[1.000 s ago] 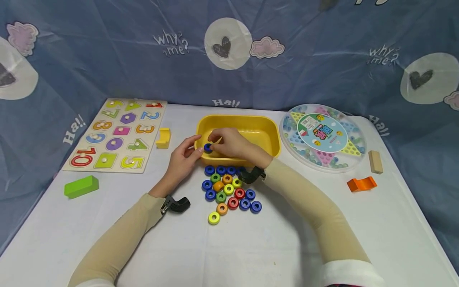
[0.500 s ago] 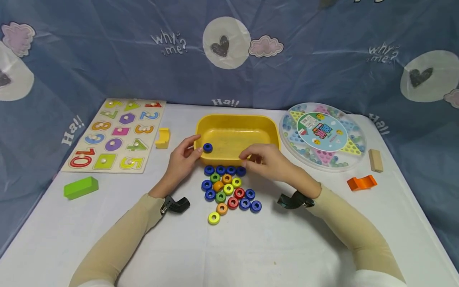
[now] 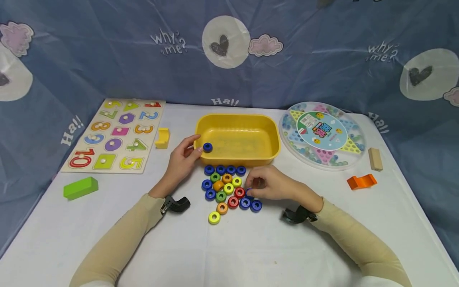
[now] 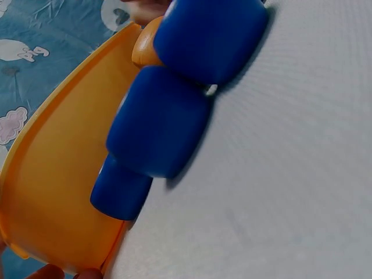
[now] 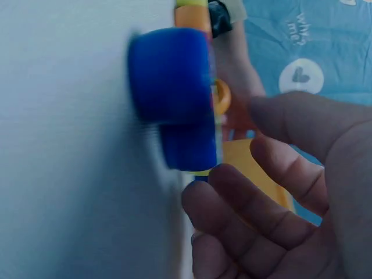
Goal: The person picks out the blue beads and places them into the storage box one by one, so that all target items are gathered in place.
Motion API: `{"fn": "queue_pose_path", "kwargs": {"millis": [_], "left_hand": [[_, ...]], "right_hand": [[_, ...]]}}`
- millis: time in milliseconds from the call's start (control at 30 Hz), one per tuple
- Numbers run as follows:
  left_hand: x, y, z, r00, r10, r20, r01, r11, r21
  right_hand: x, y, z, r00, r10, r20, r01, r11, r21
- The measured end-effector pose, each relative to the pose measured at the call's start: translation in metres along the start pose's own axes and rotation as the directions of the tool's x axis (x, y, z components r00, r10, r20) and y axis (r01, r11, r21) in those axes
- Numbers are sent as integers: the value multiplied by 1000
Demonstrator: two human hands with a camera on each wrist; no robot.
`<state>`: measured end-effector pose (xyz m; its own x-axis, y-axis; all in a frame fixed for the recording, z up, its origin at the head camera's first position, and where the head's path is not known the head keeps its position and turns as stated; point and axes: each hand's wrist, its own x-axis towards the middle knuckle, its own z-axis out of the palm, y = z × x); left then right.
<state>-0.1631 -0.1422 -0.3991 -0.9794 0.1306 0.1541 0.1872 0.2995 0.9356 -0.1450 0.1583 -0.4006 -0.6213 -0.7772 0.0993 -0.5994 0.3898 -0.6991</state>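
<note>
My left hand [image 3: 181,159] holds the left end of a yellow plastic tray [image 3: 244,162], thumb and fingers at its rim. Inside the tray, by that end, lies one blue ring bead [image 3: 207,147]. My right hand [image 3: 270,182] is over the right side of a cluster of beads, fingers bent and thumb apart from them in the right wrist view. Its fingertips partly cover a blue bead [image 3: 249,195]. Around it lie red beads [image 3: 233,202], yellow beads [image 3: 214,217], green beads [image 3: 220,197], orange beads [image 3: 222,208] and more blue beads [image 4: 163,122], several in all.
At the left are a number puzzle board [image 3: 120,131], a yellow block [image 3: 162,138] and a green block [image 3: 81,188]. A round game box with marbles [image 3: 322,135], an orange curved block [image 3: 361,182] and a wooden block [image 3: 375,159] lie right. A patterned blue cloth [image 3: 229,87] hangs behind.
The right hand let go of a blue bead in the tray's left end, then drew back rightward over the rim and down to the beads on the table. The left hand stayed at the tray.
</note>
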Motion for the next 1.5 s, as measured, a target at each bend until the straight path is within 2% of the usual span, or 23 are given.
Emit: {"fn": "queue_pose_path", "kwargs": {"millis": [100,267,400,500,667,867,1000,1167,1233,1367,1433,1500], "left_hand": [[0,0,-1,1000,15,0,-15,1000,-4],[1,0,-2,1000,14,7,-14,1000,-7],[7,-21,-1,1000,16,-13,-16,1000,-2],[8,-26,0,1000,14,-17,-14,1000,-11],[1,-3,0,1000,1,5,-1,1000,-3],[-1,2,-1,1000,-9,3,9,1000,18],[0,-1,0,1000,-11,1,11,999,34],[7,-23,1,1000,-10,-6,10,1000,19],[10,-32,1,1000,-13,-13,13,1000,7],[10,-35,2,1000,-9,-22,9,1000,14],[10,-35,2,1000,-5,-28,6,1000,15],[10,-34,2,999,-3,-34,4,1000,19]], "right_hand": [[1,6,5,1000,19,22,-19,1000,-1],[3,10,6,1000,11,-7,-11,1000,-22],[2,11,5,1000,5,-2,-5,1000,-17],[2,13,4,1000,15,13,-15,1000,4],[1,14,4,999,25,21,-25,1000,-1],[3,13,3,1000,4,24,-3,1000,-27],[4,7,-4,1000,2,18,-1,999,-45],[6,-7,-18,1000,-23,-18,22,998,-51],[11,-14,-26,997,-52,-50,49,997,-55],[33,-20,-43,990,-73,-124,65,996,-69],[51,-19,-47,988,-30,-151,20,998,-63],[71,-14,-49,985,51,-164,-60,997,-54]]}}
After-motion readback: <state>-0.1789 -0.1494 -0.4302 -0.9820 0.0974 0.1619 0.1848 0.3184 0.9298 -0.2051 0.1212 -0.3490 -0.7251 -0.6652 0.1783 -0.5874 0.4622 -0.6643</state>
